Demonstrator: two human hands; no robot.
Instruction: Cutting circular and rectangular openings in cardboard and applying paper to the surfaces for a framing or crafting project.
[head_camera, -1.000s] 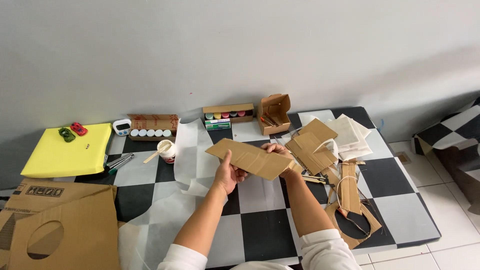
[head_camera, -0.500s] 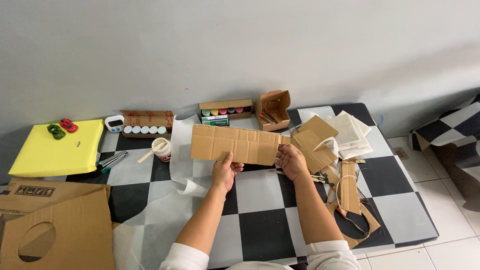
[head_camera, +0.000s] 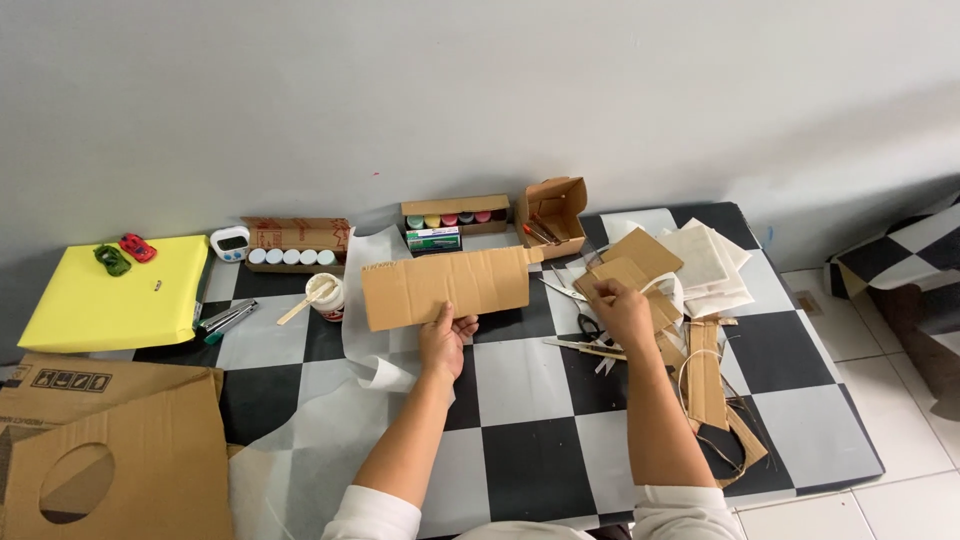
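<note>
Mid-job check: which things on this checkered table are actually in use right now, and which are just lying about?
In use: cardboard strip held by left hand; cardboard scraps under right hand.

Lying about: yellow pad with toy cars, timer, paint pots, glue jar, scissors, holed carton, white paper.

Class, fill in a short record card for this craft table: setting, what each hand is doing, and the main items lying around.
Setting: checkered table against a grey wall
Left hand: grip on the lower edge of a long cardboard strip, held up
Right hand: on the cardboard scraps
Behind: paint pot box, small open carton
Left side: yellow pad with two toy cars
Near the strip: glue pot
</note>
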